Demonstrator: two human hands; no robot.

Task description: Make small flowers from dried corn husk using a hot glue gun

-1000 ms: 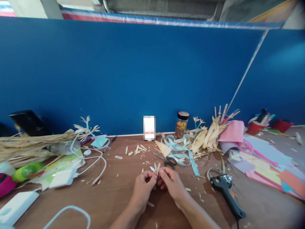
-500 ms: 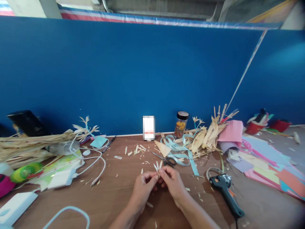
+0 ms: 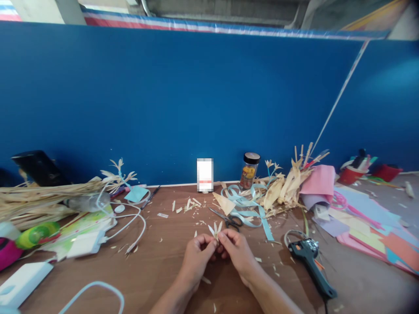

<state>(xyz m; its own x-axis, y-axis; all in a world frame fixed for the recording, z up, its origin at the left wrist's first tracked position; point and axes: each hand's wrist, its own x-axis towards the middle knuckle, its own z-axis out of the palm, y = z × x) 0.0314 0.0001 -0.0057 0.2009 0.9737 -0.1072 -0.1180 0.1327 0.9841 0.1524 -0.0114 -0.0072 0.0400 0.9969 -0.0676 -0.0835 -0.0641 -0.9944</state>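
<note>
Pale petals (image 3: 215,230) now splay wider; left hand (image 3: 198,256) and right hand (image 3: 236,253) pinch their base. Probably light, fragile: hold low.

Noted matt, pale, pointed husk-like petals (image 3: 215,229); smooth, brown, wood-look tabletop (image 3: 147,279); satiny, light-blue, looped ribbon (image 3: 266,226); dark plastic glue gun (image 3: 312,267).

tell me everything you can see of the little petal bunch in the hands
The petal bunch is a small fan of slim, pointed, pale strips that look like dried husk. Its tips spread apart; its base is pinched by the left hand and right hand, which hide the lower end. It is nearer the person than the scissors.
</note>
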